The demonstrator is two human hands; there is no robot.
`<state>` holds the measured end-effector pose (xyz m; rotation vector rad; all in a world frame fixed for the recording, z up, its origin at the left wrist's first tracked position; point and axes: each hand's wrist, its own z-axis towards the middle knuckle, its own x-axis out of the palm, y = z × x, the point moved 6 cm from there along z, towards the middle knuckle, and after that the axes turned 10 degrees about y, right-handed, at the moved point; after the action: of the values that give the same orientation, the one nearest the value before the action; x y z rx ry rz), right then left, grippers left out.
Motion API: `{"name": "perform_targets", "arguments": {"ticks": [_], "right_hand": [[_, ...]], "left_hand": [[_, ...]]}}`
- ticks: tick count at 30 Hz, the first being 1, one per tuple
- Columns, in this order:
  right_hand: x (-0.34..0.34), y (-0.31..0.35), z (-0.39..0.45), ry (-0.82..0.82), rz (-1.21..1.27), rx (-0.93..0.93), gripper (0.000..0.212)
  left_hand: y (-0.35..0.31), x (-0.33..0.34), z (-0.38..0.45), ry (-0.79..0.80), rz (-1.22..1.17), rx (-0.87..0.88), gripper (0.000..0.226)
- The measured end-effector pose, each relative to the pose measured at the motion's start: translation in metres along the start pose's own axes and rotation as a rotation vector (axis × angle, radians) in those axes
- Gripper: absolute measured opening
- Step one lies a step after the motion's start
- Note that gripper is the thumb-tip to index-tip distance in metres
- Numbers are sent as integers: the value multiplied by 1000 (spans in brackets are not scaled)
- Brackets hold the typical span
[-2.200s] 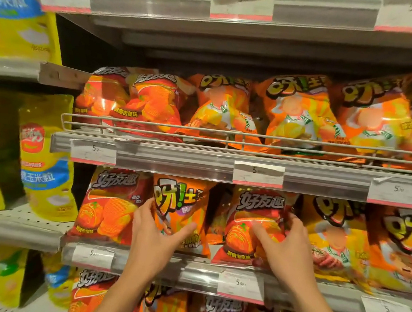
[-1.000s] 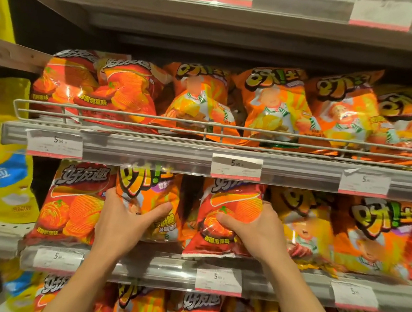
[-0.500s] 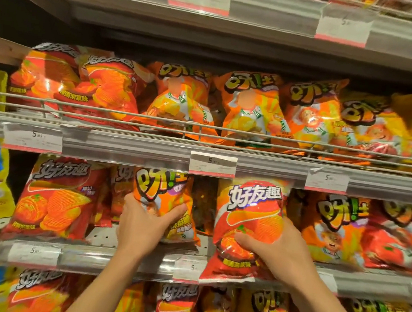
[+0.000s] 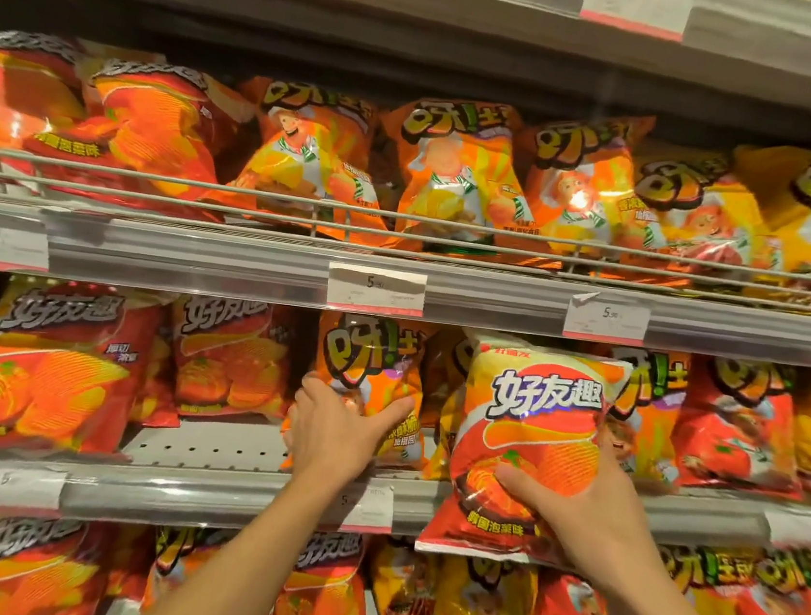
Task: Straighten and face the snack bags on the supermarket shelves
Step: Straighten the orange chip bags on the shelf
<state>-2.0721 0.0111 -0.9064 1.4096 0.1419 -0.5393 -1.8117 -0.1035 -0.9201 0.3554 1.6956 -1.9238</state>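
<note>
both hands busy: right hand [image 4: 587,510] has pulled the red kimchi chip bag [image 4: 523,452] off the middle shelf [image 4: 220,493], fingers curled round it. left hand [image 4: 334,430] still grips the orange bag [image 4: 370,374], fingers spread. needs re-slotting with the red bags on the left.

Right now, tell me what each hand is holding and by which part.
Right hand grips the red chip bag by its lower right part; left hand holds the orange snack bag across its lower front.
</note>
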Motion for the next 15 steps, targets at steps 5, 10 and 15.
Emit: {"name": "perform_targets", "arguments": {"ticks": [5, 10, 15], "right_hand": [[17, 6, -4, 19, -1, -1, 79], [28, 19, -13, 24, -7, -23, 84], [46, 29, -26, 88, 68, -26, 80]], "left_hand": [[5, 2, -1, 60, 45, 28, 111], [8, 1, 1, 158, 68, 18, 115], [22, -22, -10, 188, 275, 93, 111]]}}
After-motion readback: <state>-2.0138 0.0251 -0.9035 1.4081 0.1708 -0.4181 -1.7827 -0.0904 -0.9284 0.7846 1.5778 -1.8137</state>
